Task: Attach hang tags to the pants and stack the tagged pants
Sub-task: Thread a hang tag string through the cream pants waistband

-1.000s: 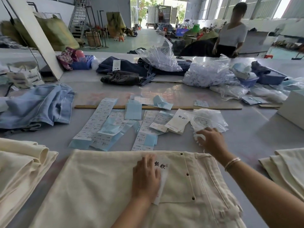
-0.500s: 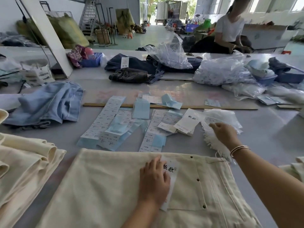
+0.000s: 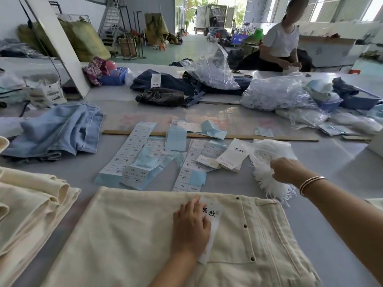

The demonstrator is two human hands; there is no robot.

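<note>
Big grey table (image 3: pixel 310 235) held cream pants (image 3: pixel 134 235) at six o'clock. Left hand (image 3: pixel 190 228) pressed the tag (image 3: pixel 213 214) flat, fingers straight. Right hand (image 3: pixel 284 169), at three o'clock, pinched white strings (image 3: pixel 267 183). Best to pull just one string and keep the tag from sliding.

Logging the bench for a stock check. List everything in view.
pants: one, cream, flat at near edge
hang tag: one, white, on pants under left hand
folded pants: stack, cream, near left
strings: bundle, white, at right hand
tags: small pile, white, mid-table
stickers: several strips, white and blue, mid-table
jeans: one, light blue, left
left hand: presses hang tag
right hand: grips strings
</note>
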